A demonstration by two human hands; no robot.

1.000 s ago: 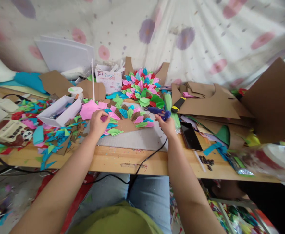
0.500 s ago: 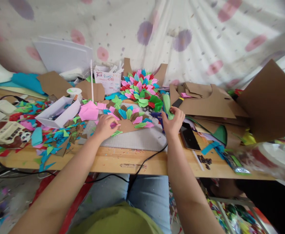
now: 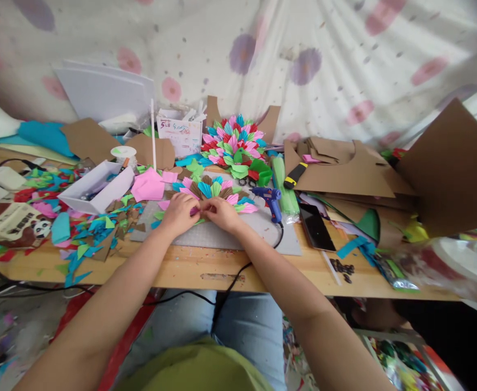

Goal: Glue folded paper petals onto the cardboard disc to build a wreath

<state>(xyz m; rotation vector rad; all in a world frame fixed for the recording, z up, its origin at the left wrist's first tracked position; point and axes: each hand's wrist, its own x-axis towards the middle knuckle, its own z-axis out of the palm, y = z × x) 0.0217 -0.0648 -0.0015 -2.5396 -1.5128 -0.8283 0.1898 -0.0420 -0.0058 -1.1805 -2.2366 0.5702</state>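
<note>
My left hand (image 3: 180, 213) and my right hand (image 3: 222, 212) meet at the near edge of a cardboard fan piece (image 3: 216, 194) covered with folded paper petals in pink, blue, green and brown. Both hands pinch a small pink folded petal (image 3: 195, 210) between their fingertips. The piece lies on a grey cutting mat (image 3: 238, 234). A blue glue gun (image 3: 271, 199) stands on the mat to the right of my right hand, its black cord running off the table edge.
A finished petal fan (image 3: 234, 142) stands behind. A white tray (image 3: 95, 187), paper scraps (image 3: 83, 233) and a snack bag (image 3: 12, 224) lie left. A phone (image 3: 315, 226), a yellow-black knife (image 3: 295, 175) and cardboard sheets (image 3: 352, 168) lie right.
My right hand set the glue gun down on the mat and moved left to join my left hand on the pink petal.
</note>
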